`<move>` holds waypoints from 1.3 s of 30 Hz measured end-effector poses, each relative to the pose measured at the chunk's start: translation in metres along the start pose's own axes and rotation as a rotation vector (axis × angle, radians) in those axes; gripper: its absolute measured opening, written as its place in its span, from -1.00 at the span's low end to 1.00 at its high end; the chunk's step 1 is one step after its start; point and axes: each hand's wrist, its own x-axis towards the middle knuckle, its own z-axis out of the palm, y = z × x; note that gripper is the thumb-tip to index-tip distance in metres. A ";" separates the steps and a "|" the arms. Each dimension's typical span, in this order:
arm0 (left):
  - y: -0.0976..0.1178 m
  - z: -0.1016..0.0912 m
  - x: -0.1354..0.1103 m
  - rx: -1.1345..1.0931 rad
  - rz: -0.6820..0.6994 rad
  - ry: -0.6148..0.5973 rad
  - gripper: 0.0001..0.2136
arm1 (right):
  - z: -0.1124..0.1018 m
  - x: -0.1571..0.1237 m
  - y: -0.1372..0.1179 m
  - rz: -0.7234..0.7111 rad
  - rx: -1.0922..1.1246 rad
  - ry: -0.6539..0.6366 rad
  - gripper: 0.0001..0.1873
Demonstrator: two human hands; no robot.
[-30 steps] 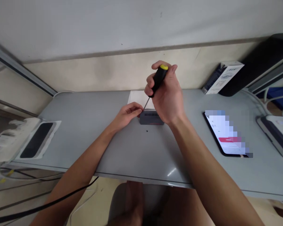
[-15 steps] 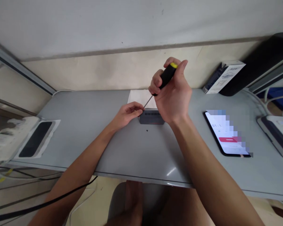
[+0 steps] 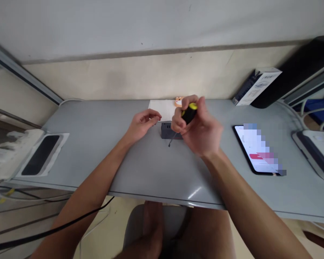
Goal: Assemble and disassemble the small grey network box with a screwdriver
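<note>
I see a smooth grey bench (image 3: 148, 169), glossy enough to throw back a white streak near its front edge. The screwdriver handle (image 3: 189, 115) looks like matt black plastic or rubber, with a smooth yellow end cap (image 3: 193, 106); its thin shaft (image 3: 173, 138) looks like metal. The slotted box (image 3: 165, 133) is matt dark grey, plastic or painted metal; my feed doesn't tell me which. The white sheet (image 3: 160, 108) resembles paper, the carton (image 3: 260, 86) smooth printed card, the phone screen (image 3: 250, 142) glass.
</note>
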 end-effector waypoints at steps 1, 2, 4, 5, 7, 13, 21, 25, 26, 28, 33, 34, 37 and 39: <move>0.000 -0.001 0.001 0.007 -0.001 0.023 -0.83 | -0.001 -0.001 0.006 0.014 -0.005 -0.010 -0.58; -0.001 -0.002 0.001 0.011 0.001 0.047 -0.84 | -0.002 -0.001 0.011 0.024 -0.011 -0.013 -0.58; -0.002 -0.005 0.002 0.015 0.006 0.101 -0.83 | -0.002 -0.001 0.016 0.051 -0.032 -0.022 -0.55; -0.002 -0.006 0.002 0.017 0.007 0.126 -0.83 | -0.002 0.000 0.018 0.063 -0.045 -0.023 -0.54; -0.002 -0.009 0.002 0.025 0.005 0.160 -0.83 | -0.002 0.000 0.018 0.080 -0.072 -0.021 -0.53; 0.001 -0.011 0.001 0.040 0.033 0.133 -0.83 | -0.002 -0.001 0.014 0.035 -0.063 -0.001 -0.57; 0.019 0.000 -0.012 0.234 0.212 -0.219 -0.82 | -0.011 0.006 -0.010 -0.081 0.081 0.097 -0.62; 0.018 0.005 -0.015 0.314 0.312 -0.218 -0.80 | -0.011 0.006 -0.005 -0.070 0.027 0.103 -0.60; 0.017 0.005 -0.015 0.326 0.325 -0.198 -0.79 | -0.010 0.004 -0.002 -0.051 0.002 0.078 -0.59; 0.011 0.003 -0.014 0.350 0.348 -0.154 -0.77 | -0.006 0.002 0.006 -0.007 -0.042 0.024 -0.58; 0.000 -0.001 -0.009 0.395 0.401 -0.026 -0.73 | 0.001 -0.003 0.018 0.038 -0.087 -0.044 -0.56; -0.001 -0.001 -0.009 0.401 0.402 -0.002 -0.74 | 0.002 -0.004 0.018 0.041 -0.089 -0.048 -0.56; 0.000 0.000 -0.010 0.414 0.385 0.036 -0.79 | 0.002 -0.004 0.018 0.046 -0.083 -0.042 -0.57; 0.002 0.001 -0.011 0.418 0.367 0.040 -0.82 | 0.002 -0.004 0.018 0.047 -0.076 -0.030 -0.57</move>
